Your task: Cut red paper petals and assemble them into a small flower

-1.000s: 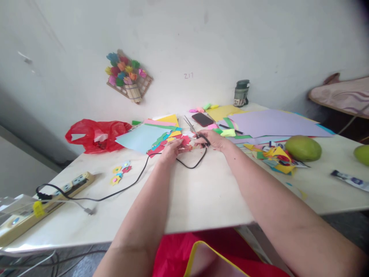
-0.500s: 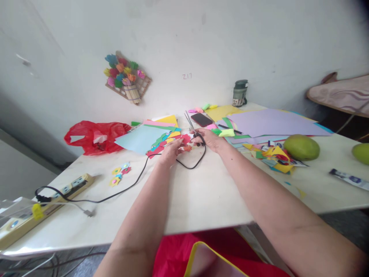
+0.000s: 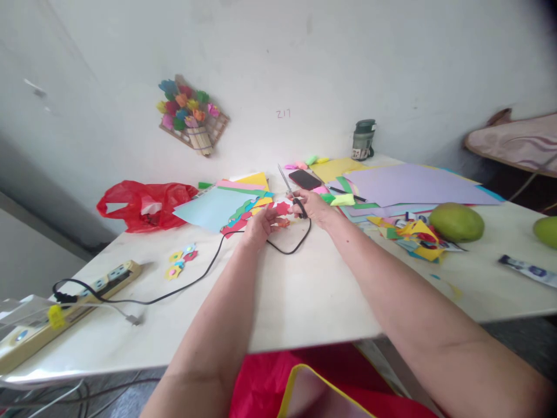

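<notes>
My right hand (image 3: 312, 207) is wrapped round the dark handles of the scissors (image 3: 287, 183), whose blades point up toward the wall and look nearly closed. Just left of it, my left hand (image 3: 262, 225) has bent fingers around a small orange-red paper piece (image 3: 282, 223); its grip is hard to make out. Red paper cutouts (image 3: 282, 208) lie behind and between the hands. A black cable (image 3: 285, 253) loops over the table by both hands. Small flower cutouts (image 3: 174, 271) in yellow, red and blue rest on the left part of the table.
A red plastic bag (image 3: 143, 206), a light blue sheet (image 3: 209, 209) and a power strip (image 3: 108, 284) are on the left. Rightward lie a phone (image 3: 305, 180), purple sheets (image 3: 418, 184), paper scraps (image 3: 420, 238), a green fruit (image 3: 456, 222) and a tube (image 3: 528, 270). A bottle (image 3: 363, 140) stands behind.
The scissors have tilted slightly and their blades have come closer together. My right hand has turned a little around the handles, and my left fingers have shifted slightly.
</notes>
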`<control>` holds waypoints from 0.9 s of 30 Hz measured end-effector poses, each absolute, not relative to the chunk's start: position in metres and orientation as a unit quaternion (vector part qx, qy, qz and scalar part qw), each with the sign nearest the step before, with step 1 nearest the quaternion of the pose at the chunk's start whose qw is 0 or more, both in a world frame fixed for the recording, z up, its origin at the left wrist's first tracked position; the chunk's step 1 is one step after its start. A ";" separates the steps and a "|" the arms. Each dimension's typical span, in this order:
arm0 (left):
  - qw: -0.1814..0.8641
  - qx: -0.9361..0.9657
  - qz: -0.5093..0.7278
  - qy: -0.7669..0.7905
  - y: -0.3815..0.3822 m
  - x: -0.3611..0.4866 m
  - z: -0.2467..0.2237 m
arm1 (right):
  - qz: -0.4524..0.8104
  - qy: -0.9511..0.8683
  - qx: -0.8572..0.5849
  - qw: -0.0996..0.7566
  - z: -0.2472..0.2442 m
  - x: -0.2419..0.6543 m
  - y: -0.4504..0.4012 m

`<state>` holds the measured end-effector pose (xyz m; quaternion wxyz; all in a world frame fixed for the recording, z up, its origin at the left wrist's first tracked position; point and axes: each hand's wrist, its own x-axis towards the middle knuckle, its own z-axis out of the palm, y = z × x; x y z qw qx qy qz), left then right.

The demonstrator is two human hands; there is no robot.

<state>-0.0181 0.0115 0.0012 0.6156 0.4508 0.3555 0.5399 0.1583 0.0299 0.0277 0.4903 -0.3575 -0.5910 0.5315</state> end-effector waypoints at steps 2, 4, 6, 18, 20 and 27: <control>0.614 0.429 0.555 0.362 0.012 -0.019 0.003 | 0.528 -0.601 -0.352 0.486 0.027 0.159 0.031; 0.608 0.415 0.566 0.370 0.012 -0.019 0.004 | 0.529 -0.608 -0.350 0.477 0.027 0.160 0.030; 0.603 0.409 0.571 0.378 0.011 -0.020 0.004 | 0.529 -0.612 -0.355 0.468 0.028 0.160 0.028; 0.585 0.451 0.563 0.370 0.012 -0.023 0.001 | 0.508 -0.625 -0.377 0.458 0.031 0.158 0.025; 0.589 0.452 0.558 0.371 0.013 -0.023 0.000 | 0.499 -0.632 -0.381 0.455 0.031 0.158 0.026; 0.584 0.466 0.548 0.376 0.011 -0.022 0.002 | 0.471 -0.681 -0.362 0.428 0.028 0.156 0.030</control>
